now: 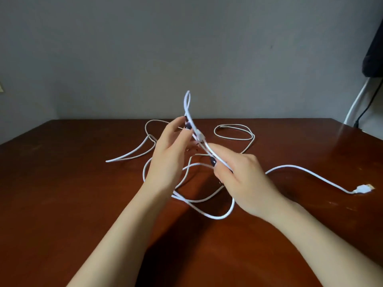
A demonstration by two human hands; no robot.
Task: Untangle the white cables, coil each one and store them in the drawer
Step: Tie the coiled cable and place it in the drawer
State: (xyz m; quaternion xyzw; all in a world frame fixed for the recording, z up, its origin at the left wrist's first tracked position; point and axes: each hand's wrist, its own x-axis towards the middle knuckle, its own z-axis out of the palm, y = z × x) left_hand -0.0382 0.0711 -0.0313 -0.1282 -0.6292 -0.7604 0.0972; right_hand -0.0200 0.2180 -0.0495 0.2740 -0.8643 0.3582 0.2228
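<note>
Presently catalogued, step in hand: untangling; no coil is made yet and no drawer is in view.
Left hand (pixel 170 150): raised above the middle of the table (pixel 62 193), fingers loosely curled, fingertips (pixel 187 126) pinching the foot of the folded loop; a light grasp, judged.
Right hand (pixel 240 172): just beside the left, nearer the front edge, closed around two strands of the same cable below the fold.
Folded loop (pixel 187 100): a doubled bight held upright between both hands, its tip standing against the wall (pixel 186 38).
White cables (pixel 196 201): tangled strands lying across the middle of the table, crossing under both hands; how many cables is not to be told.
Far loop (pixel 234 132): a loose ring lying toward the back edge, right of centre.
Plug end (pixel 362 188): resting near the right edge, its lead running back to the right hand.
Free end (pixel 107 161): pointing toward the left edge.
Handling advice: the bight is best eased back through the crossings, not pulled tight; one free end is best followed by hand.
Risk: tugging is judged likely to tighten the knot or drag the plug off the right edge.
</note>
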